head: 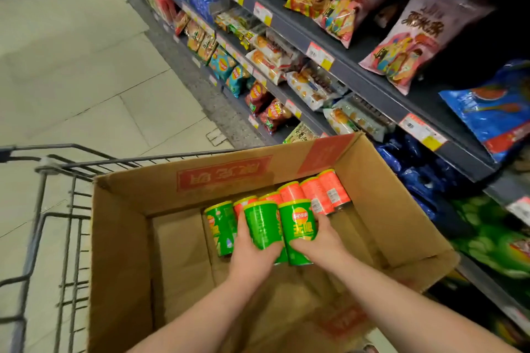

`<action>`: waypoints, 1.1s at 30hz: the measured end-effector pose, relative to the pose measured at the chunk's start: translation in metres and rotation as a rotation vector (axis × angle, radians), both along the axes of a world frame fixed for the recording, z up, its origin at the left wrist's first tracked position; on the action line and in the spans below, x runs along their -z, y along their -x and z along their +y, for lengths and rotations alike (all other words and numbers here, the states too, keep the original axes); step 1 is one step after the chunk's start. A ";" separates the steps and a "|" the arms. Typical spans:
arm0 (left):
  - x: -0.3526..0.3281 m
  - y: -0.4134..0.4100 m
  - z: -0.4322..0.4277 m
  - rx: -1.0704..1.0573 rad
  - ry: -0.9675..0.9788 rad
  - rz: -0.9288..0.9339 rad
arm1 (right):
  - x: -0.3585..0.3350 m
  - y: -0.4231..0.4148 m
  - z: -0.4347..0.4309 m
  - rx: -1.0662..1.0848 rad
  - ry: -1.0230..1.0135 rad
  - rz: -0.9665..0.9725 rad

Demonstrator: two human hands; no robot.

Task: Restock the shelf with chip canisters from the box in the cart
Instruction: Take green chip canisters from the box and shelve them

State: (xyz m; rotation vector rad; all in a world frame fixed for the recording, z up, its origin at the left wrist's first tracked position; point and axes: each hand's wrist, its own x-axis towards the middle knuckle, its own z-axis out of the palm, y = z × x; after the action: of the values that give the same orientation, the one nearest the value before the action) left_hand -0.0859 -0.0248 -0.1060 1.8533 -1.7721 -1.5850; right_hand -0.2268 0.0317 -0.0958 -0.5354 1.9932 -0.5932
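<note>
An open cardboard box (120, 238) sits in a wire cart (43, 226). Inside it, at the far side, lie several chip canisters: a green one (219, 226) at the left and several orange ones (327, 192) toward the right. My left hand (252, 255) is wrapped around a green canister (262, 223) from below. My right hand (324, 243) grips a second green canister (298, 226) with a yellow logo. Both held canisters touch side by side, just above the others. The shelf (372, 86) runs along the right.
Snack bags fill the shelf tiers: pink bags (415, 46) on top, blue bags (493, 106) at right, green bags (487, 238) lower right, small chip bags (229, 66) farther down the aisle. Price tags (319, 56) line the shelf edges. Tiled floor (86, 66) lies left of the cart.
</note>
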 end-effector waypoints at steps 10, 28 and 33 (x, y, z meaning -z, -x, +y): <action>-0.038 0.062 0.046 0.212 0.059 0.252 | -0.043 0.044 0.081 0.265 0.086 0.090; -0.113 0.135 0.358 0.852 -0.005 0.437 | -0.116 0.027 0.452 0.942 0.218 0.228; -0.120 0.133 0.463 0.986 -0.056 0.450 | -0.128 0.002 0.563 1.084 0.243 0.288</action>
State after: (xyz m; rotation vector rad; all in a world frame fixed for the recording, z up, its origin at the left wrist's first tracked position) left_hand -0.2191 0.4386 0.0141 0.4627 -2.5303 -2.0776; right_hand -0.2288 0.5952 0.0327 0.4234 2.4120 -1.4801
